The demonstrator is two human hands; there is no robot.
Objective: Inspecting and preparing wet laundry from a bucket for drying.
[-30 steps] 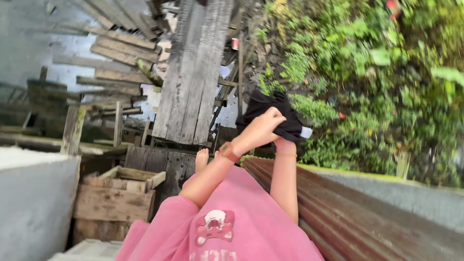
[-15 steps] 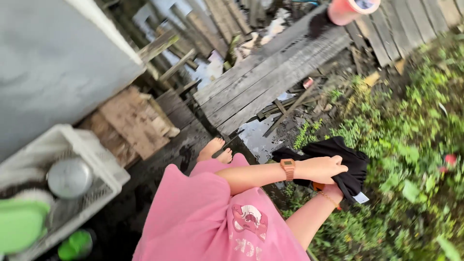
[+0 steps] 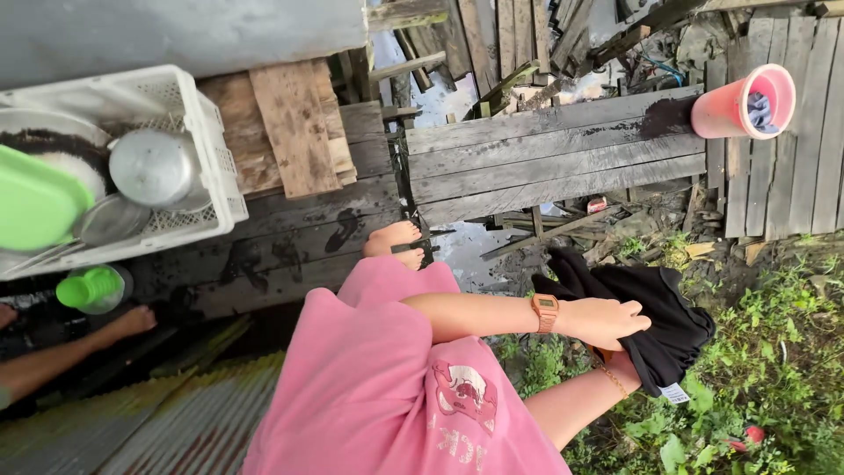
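2 hands bunch a black cloth [image 3: 661, 318] over weeds beside the plank walkway [image 3: 563, 158]: left hand [image 3: 602, 321] clenched on top, right hand [image 3: 626, 368] (mostly hidden) gripping beneath. Wringing looks midway; cloth not yet set down.

Soft overcast daylight is falling evenly from above, w/ no hard shadows. Pale wall [image 3: 176, 31] at upper left is glaring a bit. Wet planks [image 3: 290, 246] at centre are reading dark. Wide lens is bending frame edges. Focus is holding sharp throughout, w/ no motion blur.
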